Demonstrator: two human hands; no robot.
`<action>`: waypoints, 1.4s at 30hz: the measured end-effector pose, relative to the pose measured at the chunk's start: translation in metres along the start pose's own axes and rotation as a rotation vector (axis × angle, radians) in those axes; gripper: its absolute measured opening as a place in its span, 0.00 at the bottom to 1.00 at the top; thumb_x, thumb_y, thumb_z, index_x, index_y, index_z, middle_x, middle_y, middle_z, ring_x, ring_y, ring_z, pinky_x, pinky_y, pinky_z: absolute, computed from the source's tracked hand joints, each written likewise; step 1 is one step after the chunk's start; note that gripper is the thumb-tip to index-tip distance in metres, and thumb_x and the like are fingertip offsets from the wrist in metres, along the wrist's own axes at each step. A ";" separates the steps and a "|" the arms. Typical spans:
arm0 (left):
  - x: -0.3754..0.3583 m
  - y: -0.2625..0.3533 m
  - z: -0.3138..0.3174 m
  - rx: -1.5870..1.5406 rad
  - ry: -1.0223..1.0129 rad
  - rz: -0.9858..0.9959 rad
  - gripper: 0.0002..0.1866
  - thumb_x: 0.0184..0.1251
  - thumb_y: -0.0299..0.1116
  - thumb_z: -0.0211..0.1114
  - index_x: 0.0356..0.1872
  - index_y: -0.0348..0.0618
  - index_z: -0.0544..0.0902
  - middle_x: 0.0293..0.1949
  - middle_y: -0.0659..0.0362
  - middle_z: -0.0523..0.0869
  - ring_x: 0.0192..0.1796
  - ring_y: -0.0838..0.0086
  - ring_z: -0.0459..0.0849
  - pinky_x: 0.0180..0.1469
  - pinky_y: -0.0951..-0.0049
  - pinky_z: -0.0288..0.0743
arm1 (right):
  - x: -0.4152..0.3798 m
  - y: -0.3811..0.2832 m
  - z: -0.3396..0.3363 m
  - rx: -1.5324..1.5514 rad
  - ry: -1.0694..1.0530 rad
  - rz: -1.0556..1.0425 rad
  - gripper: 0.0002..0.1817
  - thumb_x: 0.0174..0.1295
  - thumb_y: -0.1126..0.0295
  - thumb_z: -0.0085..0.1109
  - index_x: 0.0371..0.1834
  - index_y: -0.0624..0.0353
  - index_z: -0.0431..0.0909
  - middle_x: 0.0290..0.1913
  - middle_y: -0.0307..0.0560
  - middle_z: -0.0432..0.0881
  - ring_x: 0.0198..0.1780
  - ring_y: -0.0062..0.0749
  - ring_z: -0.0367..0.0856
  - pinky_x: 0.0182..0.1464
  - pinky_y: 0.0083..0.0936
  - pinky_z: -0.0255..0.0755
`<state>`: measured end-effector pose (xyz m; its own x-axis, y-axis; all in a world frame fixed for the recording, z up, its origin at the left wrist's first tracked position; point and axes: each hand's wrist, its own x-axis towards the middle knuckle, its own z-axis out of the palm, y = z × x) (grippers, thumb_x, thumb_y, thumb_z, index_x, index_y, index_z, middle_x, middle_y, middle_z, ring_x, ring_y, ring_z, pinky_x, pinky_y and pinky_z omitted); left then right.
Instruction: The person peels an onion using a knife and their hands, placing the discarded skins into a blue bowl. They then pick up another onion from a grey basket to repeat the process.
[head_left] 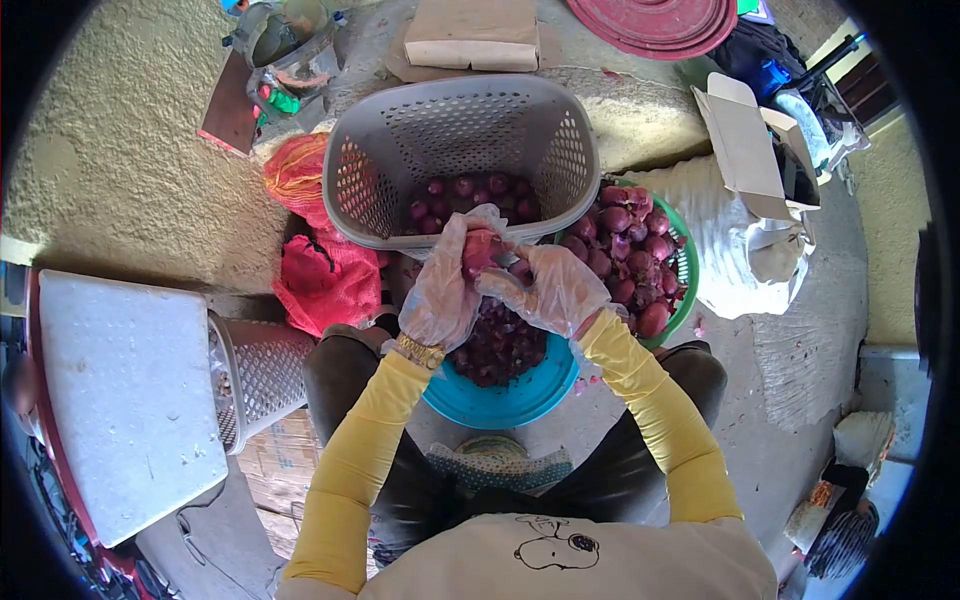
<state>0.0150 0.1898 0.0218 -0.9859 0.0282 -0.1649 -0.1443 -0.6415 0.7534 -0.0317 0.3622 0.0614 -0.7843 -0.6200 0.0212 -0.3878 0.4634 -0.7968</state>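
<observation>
Both my hands wear clear plastic gloves and meet above a blue basin (500, 408). In my left hand (445, 285) is a red onion (481, 250), wrapped by the fingers. My right hand (555, 285) is closed against the onion's right side, gripping what looks like a small knife (504, 258); only a bit of grey blade shows. Dark onion skins (497, 350) fill the basin below. Just beyond my hands stands a grey perforated basket (460, 110) with several peeled onions (465, 187) at its bottom. A green basket (688, 270) of unpeeled onions (630, 245) is at the right.
A red mesh sack (330, 285) lies left of the grey basket. Farther left are a white foam lid (130, 390) and another perforated basket (265, 370). A white sack (745, 250) and an open carton (740, 140) stand at the right. A red round lid (655, 20) lies at the back.
</observation>
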 end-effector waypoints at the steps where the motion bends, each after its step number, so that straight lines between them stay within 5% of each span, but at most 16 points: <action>1: 0.001 -0.002 -0.001 -0.024 0.007 0.008 0.27 0.87 0.54 0.46 0.63 0.40 0.77 0.63 0.56 0.79 0.63 0.71 0.79 0.67 0.68 0.73 | 0.000 -0.002 -0.001 0.031 -0.027 0.019 0.34 0.65 0.37 0.64 0.53 0.62 0.84 0.26 0.60 0.83 0.31 0.59 0.83 0.37 0.42 0.76; 8: 0.000 0.000 0.004 -0.117 -0.008 0.017 0.29 0.86 0.55 0.47 0.65 0.37 0.74 0.49 0.53 0.86 0.52 0.68 0.86 0.61 0.67 0.79 | -0.002 0.011 0.012 0.004 0.026 -0.017 0.30 0.70 0.39 0.61 0.49 0.60 0.85 0.27 0.63 0.83 0.33 0.65 0.81 0.36 0.45 0.75; 11: -0.002 0.000 0.005 -0.125 0.025 -0.019 0.29 0.86 0.55 0.47 0.65 0.37 0.74 0.50 0.52 0.86 0.52 0.68 0.86 0.60 0.68 0.79 | -0.002 0.009 0.005 -0.096 -0.018 -0.070 0.31 0.73 0.38 0.54 0.57 0.55 0.83 0.35 0.65 0.86 0.42 0.67 0.85 0.41 0.50 0.80; 15: -0.005 -0.002 0.002 -0.111 0.038 -0.014 0.28 0.85 0.54 0.51 0.65 0.38 0.77 0.52 0.52 0.86 0.55 0.65 0.85 0.63 0.63 0.80 | -0.002 0.019 0.007 -0.198 -0.080 -0.078 0.29 0.72 0.38 0.54 0.47 0.57 0.84 0.31 0.64 0.85 0.37 0.66 0.85 0.37 0.50 0.80; 17: -0.004 -0.005 -0.001 -0.112 0.069 -0.031 0.27 0.86 0.54 0.49 0.64 0.40 0.75 0.51 0.55 0.86 0.53 0.70 0.85 0.60 0.70 0.78 | -0.001 0.021 0.007 -0.252 -0.072 -0.094 0.29 0.72 0.39 0.54 0.45 0.56 0.85 0.30 0.63 0.85 0.35 0.66 0.85 0.36 0.50 0.80; 21: 0.000 -0.014 -0.016 -0.073 0.036 -0.042 0.25 0.85 0.53 0.52 0.64 0.41 0.76 0.52 0.57 0.84 0.54 0.71 0.84 0.59 0.69 0.79 | -0.002 0.028 0.010 -0.225 -0.092 -0.140 0.29 0.71 0.38 0.56 0.38 0.56 0.86 0.27 0.62 0.84 0.32 0.63 0.84 0.34 0.49 0.78; 23: 0.005 -0.029 -0.031 0.517 0.090 0.175 0.24 0.83 0.53 0.56 0.63 0.42 0.77 0.52 0.58 0.83 0.55 0.72 0.83 0.60 0.66 0.81 | -0.004 0.028 0.012 -0.239 -0.145 -0.114 0.29 0.70 0.37 0.56 0.36 0.56 0.86 0.26 0.61 0.83 0.31 0.62 0.84 0.34 0.49 0.78; 24: 0.002 -0.021 -0.025 0.516 0.091 0.174 0.24 0.83 0.53 0.56 0.63 0.42 0.77 0.52 0.58 0.83 0.55 0.72 0.83 0.60 0.66 0.81 | -0.007 0.025 0.016 -0.183 -0.141 -0.148 0.30 0.69 0.36 0.57 0.35 0.56 0.87 0.25 0.60 0.83 0.31 0.60 0.84 0.34 0.48 0.77; 26: -0.007 0.003 -0.006 -0.111 0.113 -0.080 0.24 0.82 0.52 0.57 0.62 0.42 0.77 0.53 0.57 0.83 0.55 0.70 0.83 0.62 0.61 0.82 | -0.008 0.020 0.016 -0.125 -0.137 -0.183 0.31 0.69 0.36 0.57 0.33 0.56 0.87 0.24 0.59 0.82 0.31 0.59 0.84 0.34 0.48 0.77; 28: -0.006 0.005 -0.007 -0.124 0.159 -0.056 0.25 0.83 0.53 0.56 0.63 0.41 0.77 0.52 0.56 0.83 0.55 0.67 0.83 0.62 0.56 0.82 | -0.009 0.013 0.011 -0.370 -0.329 -0.114 0.33 0.65 0.32 0.60 0.34 0.56 0.87 0.24 0.58 0.82 0.31 0.57 0.85 0.34 0.47 0.77; 33: -0.006 0.010 -0.012 -0.173 0.189 -0.041 0.26 0.83 0.53 0.56 0.62 0.39 0.77 0.52 0.54 0.82 0.56 0.64 0.84 0.63 0.52 0.82 | -0.010 0.013 0.008 -0.372 -0.197 -0.152 0.35 0.59 0.31 0.66 0.32 0.59 0.85 0.25 0.56 0.83 0.30 0.56 0.84 0.34 0.45 0.76; 37: -0.007 0.006 -0.015 -0.127 0.130 -0.060 0.26 0.83 0.53 0.55 0.61 0.39 0.78 0.52 0.54 0.84 0.55 0.65 0.85 0.62 0.59 0.82 | -0.006 0.014 0.014 -0.183 0.056 -0.181 0.36 0.57 0.31 0.69 0.43 0.59 0.85 0.23 0.54 0.83 0.29 0.55 0.85 0.33 0.43 0.77; 42: -0.010 0.010 -0.002 -0.121 0.064 -0.081 0.25 0.85 0.53 0.52 0.60 0.40 0.79 0.52 0.54 0.85 0.54 0.68 0.87 0.59 0.68 0.82 | -0.004 0.016 0.011 -0.326 0.024 -0.055 0.40 0.60 0.28 0.63 0.47 0.60 0.85 0.28 0.58 0.87 0.34 0.56 0.88 0.37 0.44 0.82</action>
<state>0.0238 0.1814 0.0301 -0.9635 0.0369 -0.2651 -0.2079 -0.7271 0.6543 -0.0293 0.3654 0.0416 -0.7674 -0.6366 0.0760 -0.5616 0.6103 -0.5587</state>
